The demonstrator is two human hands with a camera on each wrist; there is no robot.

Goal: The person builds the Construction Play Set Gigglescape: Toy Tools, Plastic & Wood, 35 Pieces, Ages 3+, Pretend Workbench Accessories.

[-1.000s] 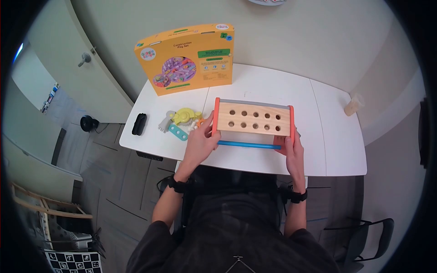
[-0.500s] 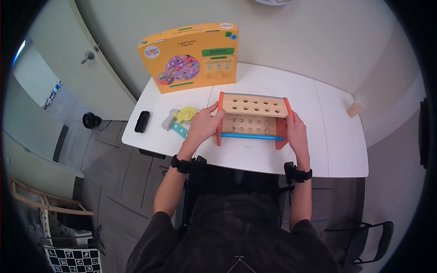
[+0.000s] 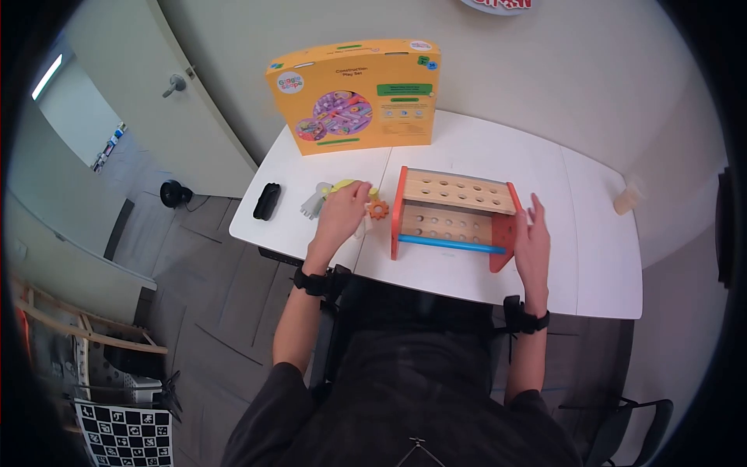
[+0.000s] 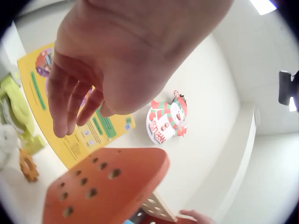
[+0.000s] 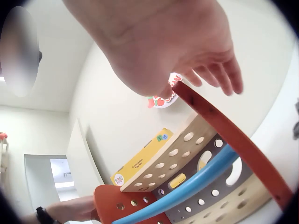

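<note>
A wooden toy workbench (image 3: pixel 459 191) with red end panels, rows of holes and a blue rod (image 3: pixel 447 244) stands upright on the white table. My left hand (image 3: pixel 345 216) hovers left of it, over a cluster of toy pieces. Its fingers are loosely bent and empty in the left wrist view. Around that hand lie an orange gear (image 3: pixel 378 209), a grey piece (image 3: pixel 311 204) and a yellow-green piece (image 4: pixel 18 109), partly covered by the hand in the head view. Beside the right red panel (image 5: pixel 233 140), my right hand (image 3: pixel 533 245) is held with extended fingers, gripping nothing.
A yellow Construction Play Set box (image 3: pixel 366 101) stands at the back left of the table (image 3: pixel 498 140). Near the left edge lies a black case-like object (image 3: pixel 267 201). A beige cup (image 3: pixel 626 199) is at the far right edge.
Both hands held the toy workbench, which was tilted and has been lowered upright onto the table. My left hand has let go and moved left over the toy pieces; my right hand has released its panel.
</note>
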